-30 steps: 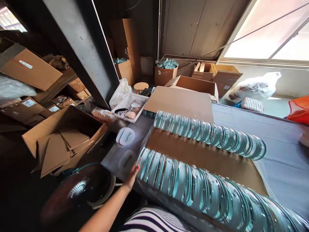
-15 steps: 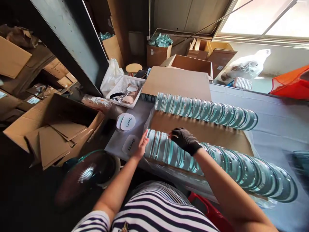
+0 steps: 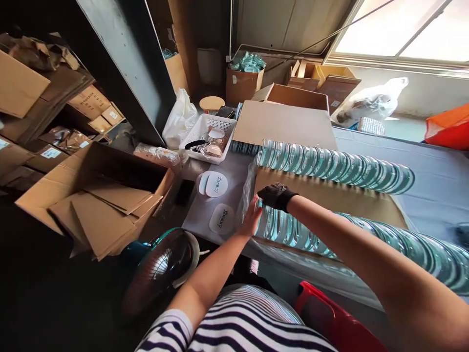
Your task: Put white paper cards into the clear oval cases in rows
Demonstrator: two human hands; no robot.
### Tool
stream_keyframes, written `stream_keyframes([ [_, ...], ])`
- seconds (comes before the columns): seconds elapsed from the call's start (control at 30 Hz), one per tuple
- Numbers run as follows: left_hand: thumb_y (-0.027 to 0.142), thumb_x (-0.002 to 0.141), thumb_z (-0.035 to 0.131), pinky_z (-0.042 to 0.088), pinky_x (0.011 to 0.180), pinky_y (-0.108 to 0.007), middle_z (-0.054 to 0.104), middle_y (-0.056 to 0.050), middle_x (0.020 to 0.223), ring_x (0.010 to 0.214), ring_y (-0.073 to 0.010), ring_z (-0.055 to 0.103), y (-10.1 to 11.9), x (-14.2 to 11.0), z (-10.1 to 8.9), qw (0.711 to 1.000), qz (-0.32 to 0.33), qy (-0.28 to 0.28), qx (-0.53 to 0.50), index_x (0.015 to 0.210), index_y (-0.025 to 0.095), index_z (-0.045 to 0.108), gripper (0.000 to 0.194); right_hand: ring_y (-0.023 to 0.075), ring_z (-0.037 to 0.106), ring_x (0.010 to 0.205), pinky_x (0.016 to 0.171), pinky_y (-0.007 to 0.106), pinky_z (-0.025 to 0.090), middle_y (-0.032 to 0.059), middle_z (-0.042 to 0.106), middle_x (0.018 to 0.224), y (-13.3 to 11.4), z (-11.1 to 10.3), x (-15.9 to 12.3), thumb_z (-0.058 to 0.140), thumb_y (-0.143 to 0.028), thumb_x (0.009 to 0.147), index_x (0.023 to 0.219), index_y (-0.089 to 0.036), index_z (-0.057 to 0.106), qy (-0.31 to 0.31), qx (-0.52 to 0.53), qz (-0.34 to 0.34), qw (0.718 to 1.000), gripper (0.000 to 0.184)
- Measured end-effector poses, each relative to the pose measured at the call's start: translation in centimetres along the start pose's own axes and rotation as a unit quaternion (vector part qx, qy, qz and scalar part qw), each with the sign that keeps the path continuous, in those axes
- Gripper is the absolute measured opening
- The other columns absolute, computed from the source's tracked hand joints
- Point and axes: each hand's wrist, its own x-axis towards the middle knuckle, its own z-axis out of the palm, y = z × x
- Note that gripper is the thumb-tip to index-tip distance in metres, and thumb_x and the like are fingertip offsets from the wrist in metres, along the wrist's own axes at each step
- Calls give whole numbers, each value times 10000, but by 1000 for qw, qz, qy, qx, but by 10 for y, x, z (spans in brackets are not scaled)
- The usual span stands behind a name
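Two rows of round, teal-tinted clear glass discs stand on edge on a cardboard sheet (image 3: 286, 180). My bare left hand (image 3: 252, 218) rests with outstretched fingers against the left end of the near row (image 3: 284, 227). My right hand (image 3: 274, 196), in a dark glove, bends over the top of that same end, close to my left fingertips. Its fingers are curled and their tips are hidden, so what they hold, if anything, cannot be made out. My right forearm crosses above part of the near row. Beyond lies the far row (image 3: 333, 166), touched by neither hand.
White rounded cards (image 3: 222, 219) with lettering lie on the grey-covered table left of the rows. A white basket (image 3: 229, 146) holds small items. A fan (image 3: 157, 269) and an open carton (image 3: 40, 200) stand at left. A red chair (image 3: 337, 318) is by my body.
My right hand has moved left along the near row to its end, beside my left hand. The left hand stays at the end. The view has shifted left.
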Motion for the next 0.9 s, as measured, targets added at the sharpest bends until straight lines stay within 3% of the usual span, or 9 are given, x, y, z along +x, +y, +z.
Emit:
stream_keyframes([
  [0.1, 422, 910, 491, 145, 1238, -376, 201, -100, 1616, 1502, -218, 146, -4, 2, -1, 1000, -5, -8, -1, 1522, 155, 290, 698, 291, 682, 972, 749, 356, 510, 128, 716, 1030, -14, 21, -32, 428, -300, 946, 1079, -193, 696, 46, 51, 54, 996, 318],
  [0.23, 297, 928, 427, 141, 1235, -342, 251, -51, 1604, 1495, -181, 174, -6, 2, -4, 999, 7, 11, 46, 1500, 187, 347, 589, 258, 682, 891, 722, 323, 479, 116, 721, 969, -62, 74, -71, 367, -361, 972, 1101, -206, 685, 86, 110, 128, 982, 377],
  [0.37, 281, 934, 413, 164, 1228, -310, 222, -26, 1615, 1500, -169, 144, -12, 5, -7, 998, 14, 18, 62, 1506, 196, 335, 584, 217, 665, 829, 714, 296, 457, 104, 727, 952, -111, 129, -78, 317, -327, 1000, 1133, -229, 686, 107, 169, 161, 966, 404],
  [0.5, 298, 960, 359, 225, 1214, -332, 243, -32, 1611, 1495, -168, 175, -15, 6, -10, 993, 32, 17, 109, 1508, 218, 320, 555, 217, 655, 912, 762, 306, 460, 94, 713, 1080, -129, 158, -82, 309, -280, 1008, 1205, -257, 662, 109, 201, 162, 960, 405],
  [0.57, 322, 974, 339, 249, 1207, -376, 258, -65, 1604, 1485, -187, 220, -10, 2, -10, 981, 55, 29, 183, 1511, 216, 305, 549, 218, 658, 871, 732, 299, 464, 86, 725, 1011, -120, 155, -94, 348, -324, 1003, 1156, -261, 689, 97, 213, 152, 960, 379],
  [0.63, 376, 978, 370, 234, 1211, -426, 237, -107, 1606, 1486, -220, 221, 1, -4, -8, 947, 113, 39, 299, 1512, 195, 300, 569, 209, 659, 846, 721, 290, 464, 84, 724, 986, -96, 140, -107, 338, -363, 1008, 1140, -257, 696, 116, 217, 169, 954, 396],
  [0.77, 461, 938, 514, 191, 1209, -512, 351, -85, 1559, 1479, -299, 206, 25, -6, 1, 815, 218, -30, 535, 1412, 229, 492, 528, 248, 630, 1046, 811, 308, 471, 126, 668, 1157, -25, 76, -97, 383, -392, 996, 1188, -202, 659, 178, 182, 257, 932, 386],
  [0.83, 460, 916, 562, 263, 1186, -489, 506, -58, 1451, 1427, -318, 305, 32, -5, 6, 772, 236, -69, 586, 1317, 242, 596, 457, 252, 630, 1050, 824, 320, 488, 145, 655, 1156, 8, 44, -82, 430, -375, 983, 1186, -162, 644, 69, 166, 224, 958, 363],
  [0.9, 450, 915, 566, 356, 1140, -458, 582, -55, 1365, 1364, -320, 391, 32, -8, 10, 756, 260, -88, 594, 1289, 223, 621, 441, 220, 640, 993, 821, 335, 515, 133, 653, 1124, 39, 26, -84, 479, -383, 976, 1178, -136, 626, -31, 164, 191, 967, 352],
])
